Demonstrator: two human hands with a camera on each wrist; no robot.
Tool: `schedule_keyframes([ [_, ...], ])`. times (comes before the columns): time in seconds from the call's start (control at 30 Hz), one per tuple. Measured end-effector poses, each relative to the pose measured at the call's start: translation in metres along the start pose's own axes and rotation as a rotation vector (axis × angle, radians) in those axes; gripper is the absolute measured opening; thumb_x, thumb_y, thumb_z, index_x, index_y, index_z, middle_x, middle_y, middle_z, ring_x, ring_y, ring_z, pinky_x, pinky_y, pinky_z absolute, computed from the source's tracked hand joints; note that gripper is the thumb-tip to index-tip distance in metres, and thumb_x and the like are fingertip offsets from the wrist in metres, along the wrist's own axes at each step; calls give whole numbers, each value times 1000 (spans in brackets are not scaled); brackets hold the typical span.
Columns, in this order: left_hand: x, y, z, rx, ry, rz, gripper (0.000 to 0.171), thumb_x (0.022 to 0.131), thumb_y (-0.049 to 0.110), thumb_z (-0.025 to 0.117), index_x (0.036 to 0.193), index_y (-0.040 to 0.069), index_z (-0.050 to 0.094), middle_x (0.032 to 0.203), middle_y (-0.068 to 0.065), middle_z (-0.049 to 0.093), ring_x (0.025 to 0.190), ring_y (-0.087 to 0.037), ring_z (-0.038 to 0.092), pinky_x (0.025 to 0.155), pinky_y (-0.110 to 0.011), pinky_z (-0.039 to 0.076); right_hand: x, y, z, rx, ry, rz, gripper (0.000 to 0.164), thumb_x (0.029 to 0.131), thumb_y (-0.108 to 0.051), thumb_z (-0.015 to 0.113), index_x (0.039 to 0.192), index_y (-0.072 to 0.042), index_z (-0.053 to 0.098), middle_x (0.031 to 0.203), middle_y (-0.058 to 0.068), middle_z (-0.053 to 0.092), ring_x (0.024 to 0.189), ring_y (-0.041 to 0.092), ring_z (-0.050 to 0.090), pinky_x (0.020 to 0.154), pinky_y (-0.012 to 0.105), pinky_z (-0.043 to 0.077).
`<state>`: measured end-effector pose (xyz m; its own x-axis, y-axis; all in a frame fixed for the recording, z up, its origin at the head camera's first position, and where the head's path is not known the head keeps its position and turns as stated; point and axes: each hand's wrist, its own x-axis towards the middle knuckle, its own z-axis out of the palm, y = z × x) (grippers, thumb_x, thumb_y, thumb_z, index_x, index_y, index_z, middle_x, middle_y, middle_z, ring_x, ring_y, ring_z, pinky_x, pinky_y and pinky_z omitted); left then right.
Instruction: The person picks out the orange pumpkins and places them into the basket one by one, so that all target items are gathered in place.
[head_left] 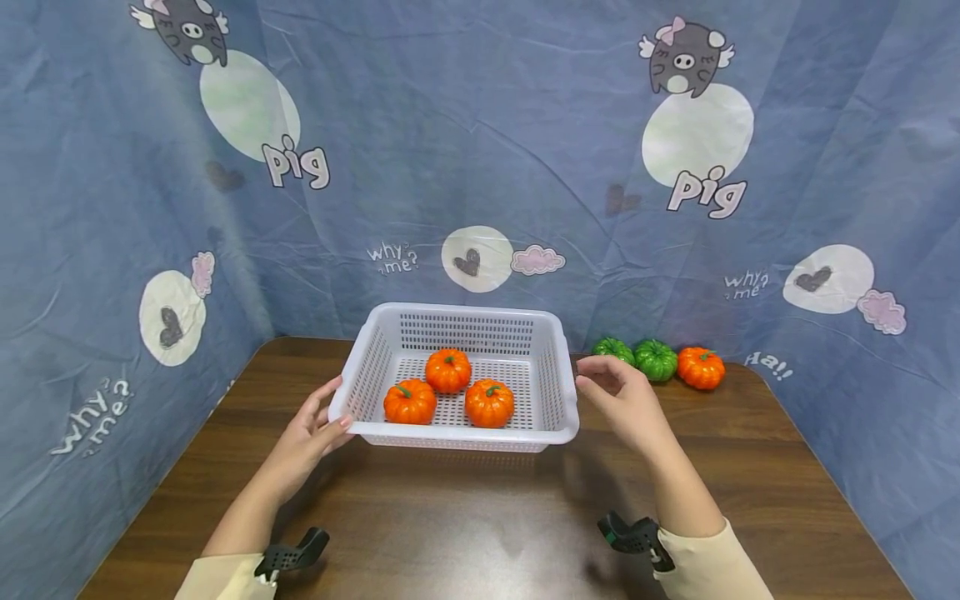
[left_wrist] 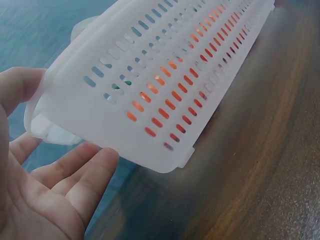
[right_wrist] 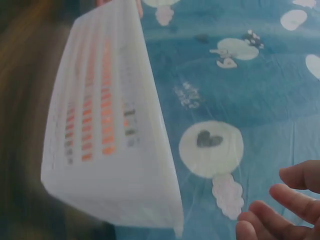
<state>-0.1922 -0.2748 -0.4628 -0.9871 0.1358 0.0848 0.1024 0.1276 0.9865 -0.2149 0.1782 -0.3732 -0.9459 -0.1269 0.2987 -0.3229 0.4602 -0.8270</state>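
Note:
A white plastic basket point(head_left: 450, 432) with slotted walls stands at the middle of the table, holding three shiny orange pumpkins, one at the back point(head_left: 448, 372) and two in front. My left hand point(head_left: 311, 433) grips its left end, thumb over the rim; in the left wrist view the fingers point(left_wrist: 95, 175) lie along the outside of the basket. Just off the right end is my right hand point(head_left: 618, 396), fingers loosely bent. The right wrist view shows a gap between that hand point(right_wrist: 285, 205) and the basket wall point(right_wrist: 115, 195), with nothing held.
Behind the right hand, two green pumpkins point(head_left: 656, 361) and another orange pumpkin point(head_left: 701, 368) sit in a row along the table's back edge. A blue printed cloth point(head_left: 480, 150) hangs close behind and on both sides of the brown wooden table point(head_left: 450, 517).

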Motion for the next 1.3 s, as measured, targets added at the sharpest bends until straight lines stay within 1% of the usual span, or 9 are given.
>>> schedule_keyframes([
  [0.2,0,0,0,9,2,1,72,102,14,59,160,17,17,151,-30,36,111,-6,60,97,-35,51,-6,10,-22,-47,90,7,30,98,-19,66,122,0,65,117,16,67,101,13,62,85,15,49],
  [0.37,-1,-1,0,8,2,3,72,102,14,59,160,18,17,151,-30,36,110,-5,60,96,-35,51,-10,22,-38,-62,155,16,30,99,-17,65,122,2,64,119,18,67,95,-4,58,82,10,46],
  [0.5,-1,-1,-1,4,1,7,72,102,14,59,160,17,17,151,-30,35,110,-5,60,96,-34,52,-15,34,-48,-82,218,19,30,99,-18,65,121,2,65,115,18,67,93,-9,56,81,8,45],
  [0.6,0,-1,-1,2,-1,9,72,102,14,59,160,17,17,151,-30,35,111,-5,60,96,-33,52,-19,44,-56,-94,295,17,26,97,-14,66,117,3,66,107,9,69,89,-9,57,77,8,45],
  [0.67,0,-2,0,1,0,8,72,102,14,59,160,17,17,151,-30,35,111,-5,60,96,-33,52,-21,51,-61,-89,347,22,24,96,-11,68,115,4,68,101,-2,69,86,-9,57,76,7,45],
  [0.73,0,-2,0,-2,0,6,72,102,14,59,160,17,17,151,-30,35,111,-5,60,96,-32,52,-22,58,-67,-95,389,38,23,95,-10,69,113,4,68,96,-14,66,85,-9,57,74,7,44],
  [0.83,0,-2,0,-9,0,6,72,102,13,59,160,16,16,150,-31,35,111,-5,60,95,-31,52,-23,68,-75,-121,436,75,23,94,-10,69,113,3,69,91,-26,60,85,-10,55,74,6,43],
  [1.03,0,-1,0,-11,0,6,72,102,12,58,160,16,17,151,-31,35,110,-5,60,95,-33,52,-22,88,-90,-180,482,137,24,95,-14,69,113,1,69,89,-31,56,84,-11,53,73,8,41],
  [1.3,-1,1,0,-3,0,-5,72,102,14,59,160,17,17,151,-31,35,110,-4,60,97,-35,51,-15,112,-106,-152,513,242,30,96,-19,68,120,-1,67,88,-29,58,82,-12,52,69,11,40],
])
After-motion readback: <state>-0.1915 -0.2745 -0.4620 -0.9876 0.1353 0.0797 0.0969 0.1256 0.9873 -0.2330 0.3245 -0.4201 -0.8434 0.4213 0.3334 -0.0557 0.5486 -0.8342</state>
